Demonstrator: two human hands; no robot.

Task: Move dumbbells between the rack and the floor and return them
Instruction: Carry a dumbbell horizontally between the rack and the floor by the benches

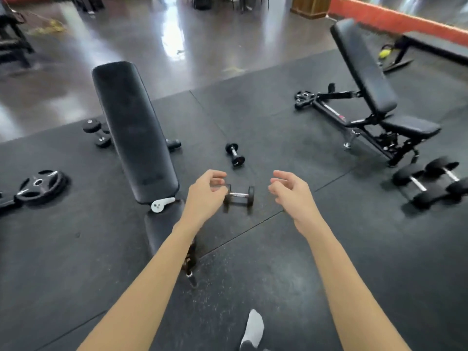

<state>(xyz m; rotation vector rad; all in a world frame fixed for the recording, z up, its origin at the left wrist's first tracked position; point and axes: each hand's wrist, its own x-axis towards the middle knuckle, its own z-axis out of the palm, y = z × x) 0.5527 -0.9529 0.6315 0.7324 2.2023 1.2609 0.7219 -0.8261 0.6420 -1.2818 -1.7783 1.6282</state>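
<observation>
Left grip (206,191) and right grip (291,191) both hang w/ fingers loosely curled, holding nothing, either side of a small dumbbell (239,196) lying on the floor mat (329,249), left fingertips just above its near end; contact can't be told, frame blurred. A second small dumbbell (235,155) lies on the mat at 12 o'clock of the first. No rack in view, so judged: these two are down on the floor and the return leg is left. Bigger pair (430,182) at 3 o'clock; another dumbbell (97,133) at 10, behind the flat bench (134,133). Incline bench (367,84) at 2; weight plates (40,184) at 9. Mat is black rubber tiles w/ seams; glossy concrete floor (152,46) beyond, orange wall (395,19) far at 1.
</observation>
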